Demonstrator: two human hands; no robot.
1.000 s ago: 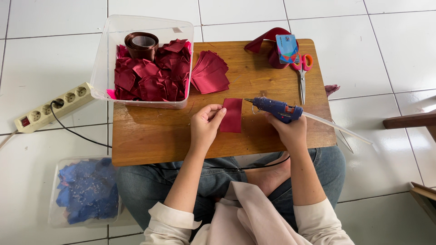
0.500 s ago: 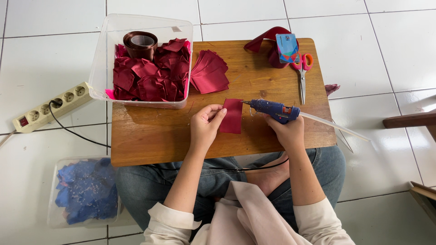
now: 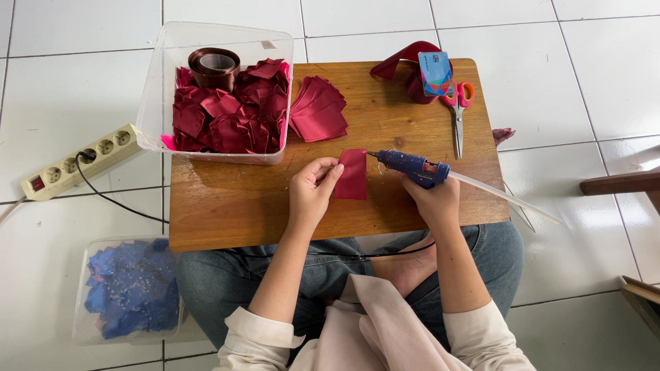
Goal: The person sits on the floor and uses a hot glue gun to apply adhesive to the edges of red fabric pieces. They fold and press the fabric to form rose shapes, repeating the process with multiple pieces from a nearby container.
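Item one: dark red ribbon piece (image 3: 353, 174), a small rectangle, lying flat on the wooden board (image 3: 227, 213) near its middle, long axis running away from me toward the far edge. I am pinning its left edge with my left hand (image 3: 311, 194), fingertips closed on the fabric and pressing it down.

Item two: blue glue gun (image 3: 412, 167), which I am gripping in my right hand (image 3: 434, 200), fingers wrapped shut around the handle. Its nozzle is pointing left at the piece's upper right corner, just beside it (whether the tip is touching the fabric I cannot tell). A clear glue stick (image 3: 505, 198) is jutting out of the back, off the board's right edge. So the piece is lying directly left of the gun, between my two hands, and my left hand is the one already on it.

Item three: fanned stack of cut red squares (image 3: 318, 113), resting farther out on the board, touching the clear plastic tub (image 3: 155, 96).

Item four: that tub, holding folded red pieces (image 3: 230, 113) and a brown ribbon roll (image 3: 214, 66), overhanging the board's far left corner.

Item five: scissors with red and orange handles (image 3: 458, 110), lying at far right beside a red ribbon spool (image 3: 412, 69) with a blue card (image 3: 435, 72) on top.

Item six (on the floor): white power strip (image 3: 75, 161) at left; a second clear box of blue pieces (image 3: 130, 292) beside my left knee.
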